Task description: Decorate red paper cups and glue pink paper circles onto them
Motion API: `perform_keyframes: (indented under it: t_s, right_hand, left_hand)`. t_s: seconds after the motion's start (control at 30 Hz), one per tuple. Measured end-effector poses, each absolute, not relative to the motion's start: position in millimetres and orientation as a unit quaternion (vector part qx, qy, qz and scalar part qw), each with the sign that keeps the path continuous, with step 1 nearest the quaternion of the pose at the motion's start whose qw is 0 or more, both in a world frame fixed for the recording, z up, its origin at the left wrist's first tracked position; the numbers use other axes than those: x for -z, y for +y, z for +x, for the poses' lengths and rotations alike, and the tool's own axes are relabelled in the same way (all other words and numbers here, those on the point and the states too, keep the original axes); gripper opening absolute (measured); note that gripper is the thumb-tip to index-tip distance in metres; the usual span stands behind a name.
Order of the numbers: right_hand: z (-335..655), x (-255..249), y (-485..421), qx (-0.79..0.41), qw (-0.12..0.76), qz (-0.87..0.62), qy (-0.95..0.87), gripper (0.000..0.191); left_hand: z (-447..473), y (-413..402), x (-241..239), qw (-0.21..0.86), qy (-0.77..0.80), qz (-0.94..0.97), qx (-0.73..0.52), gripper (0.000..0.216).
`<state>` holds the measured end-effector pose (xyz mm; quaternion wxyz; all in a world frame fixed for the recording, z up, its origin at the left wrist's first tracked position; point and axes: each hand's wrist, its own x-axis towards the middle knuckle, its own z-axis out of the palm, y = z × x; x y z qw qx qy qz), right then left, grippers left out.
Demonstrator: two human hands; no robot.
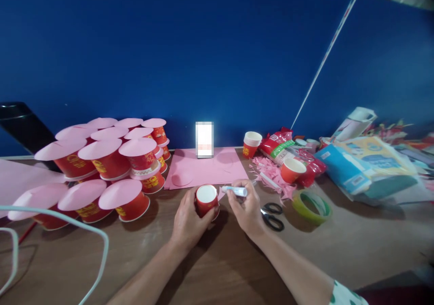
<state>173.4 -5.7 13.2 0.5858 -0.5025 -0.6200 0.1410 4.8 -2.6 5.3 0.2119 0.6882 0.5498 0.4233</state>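
My left hand point(188, 221) is wrapped round a small red paper cup point(206, 200), held upside down with its white bottom facing up. My right hand point(247, 210) grips a white glue stick point(234, 190) lying sideways, its tip pointing at the cup's bottom and almost touching it. Both hands hover just above the wooden table point(356, 246), near the front edge of a pink paper sheet point(206, 167).
At left stand several upturned red cups with pink paper discs on top point(108, 160). Black scissors point(273, 215) and a green tape roll point(312, 207) lie to the right. Behind are a cup stack point(252, 144), a lone cup point(292, 170), pink scraps and packets. White cable at lower left.
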Motion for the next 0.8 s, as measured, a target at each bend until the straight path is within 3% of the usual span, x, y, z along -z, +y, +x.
perform_keyframes:
  t_s: [0.23,0.37,0.47,0.63,0.8]
  right_hand:
    - [190.1,-3.4,14.4,-0.014,0.490,-0.543,-0.682,0.007]
    - [196.2,0.6,20.0,0.039,0.410,-0.570,-0.711,0.010]
    - [197.6,-0.2,20.8,0.056,0.373,-0.581,-0.721,0.006]
    - [189.1,-5.9,10.6,0.004,0.398,-0.553,-0.732,0.005]
    - [164.2,-16.8,-14.3,-0.159,0.448,-0.519,-0.710,0.028]
  left_hand:
    - [3.9,-1.5,-4.4,0.176,0.546,0.689,-0.443,0.047]
    - [3.9,0.5,0.9,0.204,0.535,0.677,-0.463,0.059]
    - [3.9,0.0,-0.2,0.226,0.535,0.669,-0.464,0.056]
    - [3.8,-1.9,-5.2,0.222,0.539,0.671,-0.458,0.051]
    - [2.2,-1.2,-4.4,0.246,0.544,0.658,-0.459,0.052]
